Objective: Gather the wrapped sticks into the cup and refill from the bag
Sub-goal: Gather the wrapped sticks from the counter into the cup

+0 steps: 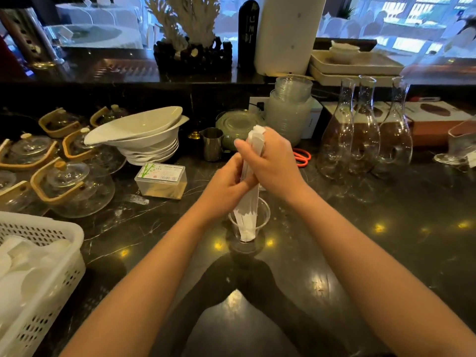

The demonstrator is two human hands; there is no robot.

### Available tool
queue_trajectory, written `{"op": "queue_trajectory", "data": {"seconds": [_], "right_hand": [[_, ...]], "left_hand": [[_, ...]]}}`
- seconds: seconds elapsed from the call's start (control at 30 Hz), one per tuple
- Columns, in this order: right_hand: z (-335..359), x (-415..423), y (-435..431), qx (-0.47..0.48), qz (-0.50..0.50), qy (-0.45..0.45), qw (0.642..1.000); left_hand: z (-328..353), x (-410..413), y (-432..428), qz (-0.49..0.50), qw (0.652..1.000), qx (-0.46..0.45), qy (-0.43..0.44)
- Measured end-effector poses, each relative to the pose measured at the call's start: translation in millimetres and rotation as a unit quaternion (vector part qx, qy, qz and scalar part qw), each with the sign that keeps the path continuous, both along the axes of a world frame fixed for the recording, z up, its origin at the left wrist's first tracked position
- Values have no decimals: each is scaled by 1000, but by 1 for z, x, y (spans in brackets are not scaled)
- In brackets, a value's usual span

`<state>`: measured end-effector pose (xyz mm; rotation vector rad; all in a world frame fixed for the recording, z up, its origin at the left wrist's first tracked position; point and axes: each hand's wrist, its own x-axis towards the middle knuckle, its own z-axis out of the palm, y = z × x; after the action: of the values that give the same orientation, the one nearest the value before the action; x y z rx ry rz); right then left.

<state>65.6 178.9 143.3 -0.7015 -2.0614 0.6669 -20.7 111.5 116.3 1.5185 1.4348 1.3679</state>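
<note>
A bundle of white paper-wrapped sticks (250, 202) stands upright with its lower ends inside a clear plastic cup (265, 217) on the dark marble counter. My right hand (273, 163) is closed around the upper part of the bundle, whose tips poke out above the fingers. My left hand (226, 188) grips the bundle from the left, just above the cup's rim. No bag is visible.
A white perforated basket (64, 243) of white dishes sits at the near left. Glass teapots (74, 186), stacked white bowls (144, 140), a clear toothpick box (162, 180) and a steel jug (212, 144) stand behind-left. Three glass carafes (365, 135) and orange scissors (302, 157) are at the right.
</note>
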Motion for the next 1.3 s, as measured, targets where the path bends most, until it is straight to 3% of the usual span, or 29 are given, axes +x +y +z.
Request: {"op": "queue_trajectory", "data": {"seconds": [0.1,0.27,0.4,0.7,1.3], "right_hand": [[-1,-4,15,11,-15,-34,999],[-44,-8,32,-44,9,-170,984],[-69,-12,35,-97,24,-236,967],[-89,-13,30,-178,44,-302,935],[-83,-2,33,-219,-11,-185,958]], "left_hand": [[3,-7,16,33,998,-11,42],[-29,-16,29,58,983,-97,146],[-55,-19,29,64,967,-185,160],[-86,-22,31,113,939,-266,188],[-77,-33,26,174,965,-171,92]]}}
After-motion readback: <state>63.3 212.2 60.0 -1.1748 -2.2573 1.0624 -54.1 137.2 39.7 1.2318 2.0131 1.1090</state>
